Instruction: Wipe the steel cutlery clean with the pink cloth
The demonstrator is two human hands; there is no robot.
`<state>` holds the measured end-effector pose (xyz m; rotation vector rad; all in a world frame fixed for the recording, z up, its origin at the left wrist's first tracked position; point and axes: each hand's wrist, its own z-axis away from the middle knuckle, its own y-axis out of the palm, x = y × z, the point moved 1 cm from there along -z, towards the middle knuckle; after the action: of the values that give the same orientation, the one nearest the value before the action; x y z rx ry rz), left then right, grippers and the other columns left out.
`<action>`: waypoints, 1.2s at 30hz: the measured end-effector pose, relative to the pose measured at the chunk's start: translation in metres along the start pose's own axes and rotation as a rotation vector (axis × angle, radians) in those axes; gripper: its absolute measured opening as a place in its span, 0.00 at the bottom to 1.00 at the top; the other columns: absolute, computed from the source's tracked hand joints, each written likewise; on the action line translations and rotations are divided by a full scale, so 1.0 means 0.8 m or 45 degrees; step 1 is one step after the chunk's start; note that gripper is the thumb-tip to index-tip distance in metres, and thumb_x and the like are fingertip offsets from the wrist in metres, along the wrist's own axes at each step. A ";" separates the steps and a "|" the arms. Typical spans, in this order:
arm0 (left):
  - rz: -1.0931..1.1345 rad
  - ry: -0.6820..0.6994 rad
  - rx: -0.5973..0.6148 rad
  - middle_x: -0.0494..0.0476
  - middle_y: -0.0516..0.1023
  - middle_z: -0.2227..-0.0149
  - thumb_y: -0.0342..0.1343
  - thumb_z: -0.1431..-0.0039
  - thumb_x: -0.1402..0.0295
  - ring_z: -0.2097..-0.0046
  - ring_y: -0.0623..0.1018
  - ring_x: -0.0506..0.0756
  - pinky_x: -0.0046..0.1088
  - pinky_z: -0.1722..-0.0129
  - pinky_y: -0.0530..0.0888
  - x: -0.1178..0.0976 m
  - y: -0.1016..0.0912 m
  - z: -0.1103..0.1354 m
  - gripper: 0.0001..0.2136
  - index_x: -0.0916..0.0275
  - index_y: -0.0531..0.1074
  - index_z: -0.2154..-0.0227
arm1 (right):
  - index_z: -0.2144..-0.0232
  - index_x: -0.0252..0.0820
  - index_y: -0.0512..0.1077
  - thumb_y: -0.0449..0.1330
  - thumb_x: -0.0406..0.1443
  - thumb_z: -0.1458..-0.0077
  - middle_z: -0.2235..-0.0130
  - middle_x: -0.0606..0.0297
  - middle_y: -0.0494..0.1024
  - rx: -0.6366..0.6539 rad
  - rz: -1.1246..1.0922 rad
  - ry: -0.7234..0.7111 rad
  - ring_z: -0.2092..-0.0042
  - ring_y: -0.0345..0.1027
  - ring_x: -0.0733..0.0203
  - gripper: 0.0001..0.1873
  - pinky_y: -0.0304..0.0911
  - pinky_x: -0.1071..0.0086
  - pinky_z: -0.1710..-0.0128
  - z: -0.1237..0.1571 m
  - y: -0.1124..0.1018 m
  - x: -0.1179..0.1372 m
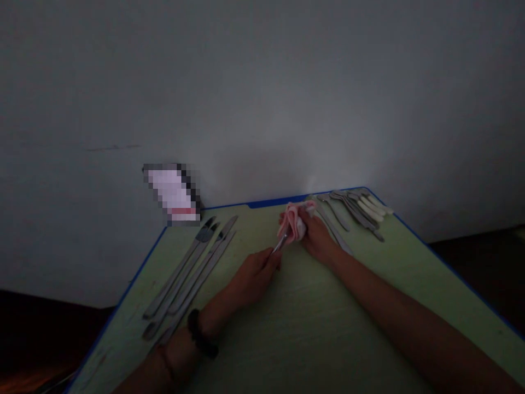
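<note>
Left hand [256, 273] gripping a metal utensil [280, 242], right hand [315, 235] clamped on the pink cloth [293, 219] bunched over its far end, just right of centre frame! This piece looks mid-wipe. Knives [208, 256] line up lower left; more cutlery [356, 207] clusters centre right (some white-handled). Which group's finished, which is left? Can't tell.

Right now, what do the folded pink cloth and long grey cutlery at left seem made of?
Folded pink cloth: soft, matte fabric, likely, given its loose folds. Long grey cutlery: probably smooth metal, perhaps steel, as far ends show dark reflections; exact finish unclear.
</note>
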<state>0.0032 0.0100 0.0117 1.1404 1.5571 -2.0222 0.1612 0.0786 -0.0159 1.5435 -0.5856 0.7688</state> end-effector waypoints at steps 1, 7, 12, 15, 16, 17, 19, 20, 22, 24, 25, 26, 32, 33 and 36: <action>-0.029 0.007 0.018 0.48 0.65 0.77 0.38 0.38 0.57 0.73 0.67 0.50 0.25 0.72 0.62 -0.001 -0.002 0.001 0.18 0.62 0.63 0.76 | 0.68 0.38 0.73 0.60 0.45 0.50 0.68 0.62 0.79 -0.064 -0.040 -0.047 0.67 0.73 0.61 0.15 0.68 0.67 0.64 -0.002 -0.001 0.002; 0.152 0.003 0.338 0.46 0.63 0.79 0.39 0.38 0.54 0.75 0.64 0.48 0.23 0.75 0.61 0.007 -0.017 0.006 0.21 0.63 0.65 0.77 | 0.68 0.39 0.70 0.56 0.44 0.46 0.69 0.63 0.78 -0.363 -0.115 -0.187 0.68 0.73 0.61 0.14 0.69 0.66 0.66 -0.010 -0.010 0.007; 0.328 -0.074 0.428 0.45 0.59 0.81 0.41 0.40 0.51 0.78 0.61 0.47 0.22 0.78 0.58 0.020 -0.021 0.005 0.21 0.64 0.66 0.75 | 0.67 0.40 0.70 0.55 0.43 0.44 0.70 0.64 0.78 -0.354 -0.152 -0.183 0.68 0.73 0.62 0.13 0.70 0.66 0.67 -0.014 -0.016 0.008; 0.361 -0.076 0.401 0.45 0.58 0.81 0.41 0.39 0.51 0.78 0.60 0.47 0.22 0.79 0.58 0.022 -0.018 0.004 0.21 0.63 0.67 0.74 | 0.67 0.39 0.71 0.55 0.44 0.45 0.69 0.63 0.78 -0.257 -0.145 -0.170 0.67 0.73 0.61 0.14 0.69 0.66 0.65 -0.012 -0.015 0.008; 0.352 -0.059 0.372 0.45 0.58 0.81 0.40 0.39 0.52 0.78 0.60 0.47 0.22 0.78 0.58 0.022 -0.016 0.003 0.21 0.63 0.67 0.74 | 0.67 0.39 0.71 0.55 0.45 0.45 0.69 0.63 0.78 -0.222 -0.122 -0.165 0.67 0.73 0.61 0.14 0.69 0.66 0.65 -0.010 -0.014 0.007; 0.341 -0.043 0.335 0.45 0.59 0.81 0.40 0.39 0.52 0.78 0.60 0.47 0.22 0.78 0.58 0.021 -0.015 0.003 0.21 0.63 0.67 0.74 | 0.67 0.39 0.71 0.56 0.46 0.46 0.68 0.62 0.79 -0.183 -0.083 -0.151 0.67 0.73 0.61 0.15 0.69 0.66 0.66 -0.008 -0.012 0.006; 0.323 -0.017 0.251 0.45 0.59 0.81 0.39 0.38 0.53 0.78 0.60 0.47 0.22 0.78 0.58 0.018 -0.011 0.003 0.21 0.63 0.67 0.74 | 0.67 0.38 0.72 0.57 0.48 0.48 0.69 0.61 0.79 -0.066 0.044 -0.081 0.67 0.73 0.60 0.18 0.68 0.66 0.67 -0.002 -0.006 0.001; 0.319 -0.013 0.213 0.45 0.59 0.81 0.39 0.38 0.53 0.78 0.60 0.47 0.22 0.78 0.58 0.017 -0.010 0.003 0.21 0.63 0.66 0.74 | 0.68 0.37 0.72 0.57 0.49 0.48 0.70 0.60 0.78 0.005 0.123 -0.033 0.68 0.73 0.59 0.19 0.68 0.67 0.67 0.001 -0.003 -0.003; 0.315 -0.005 0.153 0.46 0.59 0.80 0.37 0.37 0.53 0.78 0.61 0.48 0.23 0.79 0.59 0.016 -0.007 0.002 0.21 0.62 0.65 0.74 | 0.69 0.36 0.73 0.58 0.49 0.49 0.71 0.60 0.78 0.132 0.275 0.045 0.69 0.73 0.60 0.20 0.67 0.68 0.67 0.007 0.002 -0.010; 0.317 -0.005 0.113 0.46 0.59 0.80 0.37 0.37 0.53 0.78 0.62 0.48 0.23 0.79 0.59 0.016 -0.004 0.001 0.21 0.62 0.65 0.74 | 0.69 0.36 0.73 0.58 0.48 0.49 0.71 0.60 0.78 0.202 0.341 0.078 0.69 0.72 0.62 0.19 0.66 0.69 0.67 0.010 0.006 -0.015; 0.336 -0.017 0.106 0.46 0.59 0.80 0.36 0.37 0.53 0.78 0.61 0.48 0.23 0.79 0.59 0.017 -0.003 0.000 0.21 0.62 0.65 0.73 | 0.69 0.36 0.73 0.59 0.47 0.49 0.71 0.61 0.78 0.207 0.314 0.086 0.70 0.72 0.62 0.18 0.66 0.69 0.67 0.010 0.007 -0.015; 0.369 -0.035 0.109 0.46 0.58 0.80 0.35 0.37 0.53 0.79 0.60 0.48 0.23 0.79 0.58 0.018 -0.002 -0.001 0.21 0.63 0.66 0.71 | 0.68 0.36 0.73 0.59 0.47 0.49 0.71 0.61 0.78 0.201 0.251 0.097 0.70 0.72 0.62 0.18 0.66 0.69 0.67 0.010 0.008 -0.013; 0.654 -0.023 0.299 0.45 0.57 0.79 0.38 0.37 0.57 0.78 0.58 0.47 0.21 0.80 0.55 0.026 -0.008 -0.001 0.20 0.63 0.69 0.55 | 0.69 0.38 0.71 0.54 0.40 0.44 0.70 0.62 0.78 0.183 -0.275 0.201 0.67 0.72 0.61 0.11 0.68 0.66 0.65 0.005 0.008 0.007; 0.656 0.000 0.333 0.45 0.58 0.78 0.42 0.38 0.57 0.77 0.58 0.47 0.21 0.80 0.55 0.026 -0.011 0.000 0.19 0.63 0.68 0.52 | 0.70 0.38 0.71 0.53 0.39 0.44 0.70 0.62 0.78 0.171 -0.332 0.209 0.67 0.72 0.60 0.11 0.68 0.65 0.64 0.005 0.008 0.010; 0.579 0.063 0.356 0.46 0.62 0.75 0.45 0.38 0.58 0.76 0.61 0.47 0.21 0.79 0.57 0.021 -0.016 0.005 0.21 0.62 0.60 0.45 | 0.74 0.39 0.70 0.53 0.42 0.44 0.74 0.64 0.76 0.092 -0.468 0.213 0.69 0.71 0.60 0.13 0.68 0.64 0.65 0.005 0.006 0.016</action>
<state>-0.0177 0.0143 0.0074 1.4973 0.9347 -1.9380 0.1665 0.0751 -0.0035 1.5762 -0.1436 0.6321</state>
